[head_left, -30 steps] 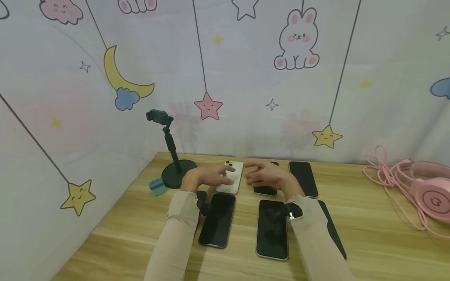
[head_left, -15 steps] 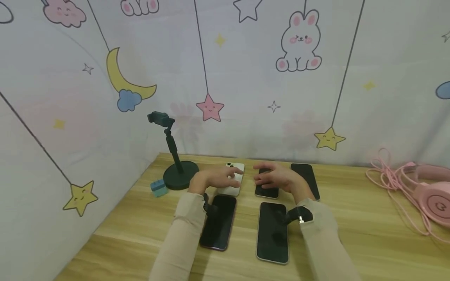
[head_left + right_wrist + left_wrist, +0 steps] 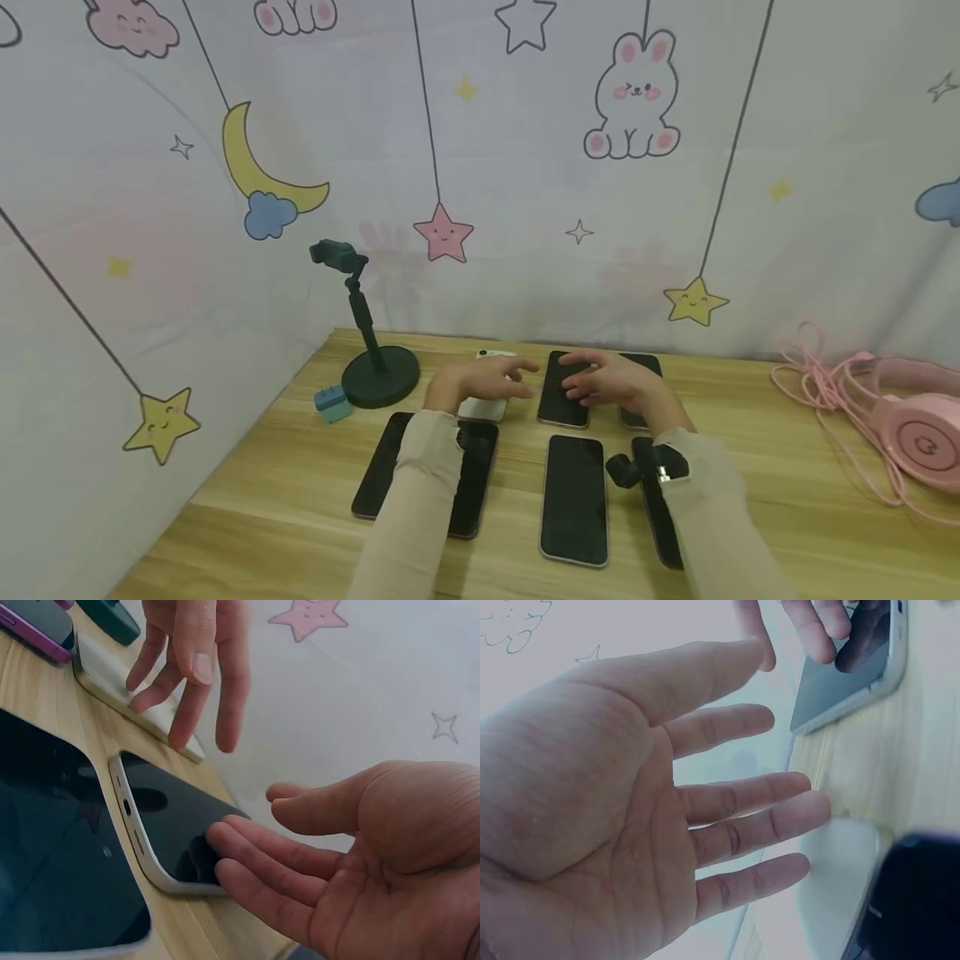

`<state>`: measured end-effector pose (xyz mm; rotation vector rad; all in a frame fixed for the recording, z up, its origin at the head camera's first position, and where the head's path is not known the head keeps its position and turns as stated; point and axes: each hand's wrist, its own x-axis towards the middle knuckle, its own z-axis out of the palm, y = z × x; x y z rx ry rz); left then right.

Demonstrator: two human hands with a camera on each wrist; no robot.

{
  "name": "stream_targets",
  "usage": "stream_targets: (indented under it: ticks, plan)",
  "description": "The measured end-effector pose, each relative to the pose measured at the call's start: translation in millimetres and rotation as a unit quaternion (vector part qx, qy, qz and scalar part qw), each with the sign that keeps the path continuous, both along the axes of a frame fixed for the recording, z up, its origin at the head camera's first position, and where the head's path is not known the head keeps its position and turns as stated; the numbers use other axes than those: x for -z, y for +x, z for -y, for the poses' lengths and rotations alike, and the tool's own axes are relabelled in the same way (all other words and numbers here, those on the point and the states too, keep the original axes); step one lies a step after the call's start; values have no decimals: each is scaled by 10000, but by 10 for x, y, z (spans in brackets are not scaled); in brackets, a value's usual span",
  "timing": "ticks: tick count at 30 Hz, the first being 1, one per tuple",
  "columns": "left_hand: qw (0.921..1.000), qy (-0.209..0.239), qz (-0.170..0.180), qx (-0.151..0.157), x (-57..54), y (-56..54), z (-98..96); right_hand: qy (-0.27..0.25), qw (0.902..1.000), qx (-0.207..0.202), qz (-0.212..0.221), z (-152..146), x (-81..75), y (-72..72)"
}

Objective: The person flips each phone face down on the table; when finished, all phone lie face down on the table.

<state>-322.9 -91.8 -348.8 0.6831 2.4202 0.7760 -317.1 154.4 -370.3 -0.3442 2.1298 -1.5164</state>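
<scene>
My left hand (image 3: 487, 379) hovers over a white phone (image 3: 483, 409) lying back up, hiding part of it; its fingers are spread and straight in the left wrist view. My right hand (image 3: 617, 385) extends loosely straight fingers over a black-screened phone (image 3: 555, 404) in the back row; whether the fingertips touch it I cannot tell. Another dark phone (image 3: 647, 362) lies partly behind that hand. In the front row lie several dark phones: one at far left (image 3: 377, 479), a purple-edged phone (image 3: 476, 483) half under my left sleeve, a silver-edged phone (image 3: 573, 500), and a phone (image 3: 655, 508) by my right wrist.
A black phone stand (image 3: 381, 375) rises at the back left, beside a small blue block (image 3: 332, 403). Pink headphones (image 3: 922, 433) with a tangled pink cord (image 3: 825, 379) lie at the right. Behind the wooden table (image 3: 262, 500) hangs a patterned cloth (image 3: 525, 167).
Both hands have shifted to the right across the back row. More of the far-left phone and the middle back phone now shows. The phones appear to stay put.
</scene>
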Motion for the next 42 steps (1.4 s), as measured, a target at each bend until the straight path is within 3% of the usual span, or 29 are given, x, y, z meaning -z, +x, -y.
stream_targets:
  ticks: [8,20,42]
  plan:
    - [9993,239,291,-71,75,-3,-110,-3,9999,124,-105,-155,54,69]
    - [9997,50,-30,240,141,-20,-308,-128,9991,401,-35,-314,105,86]
    - [9987,-100,-296,399,59,-78,-380,-150,9983,443,349,-367,40,-7]
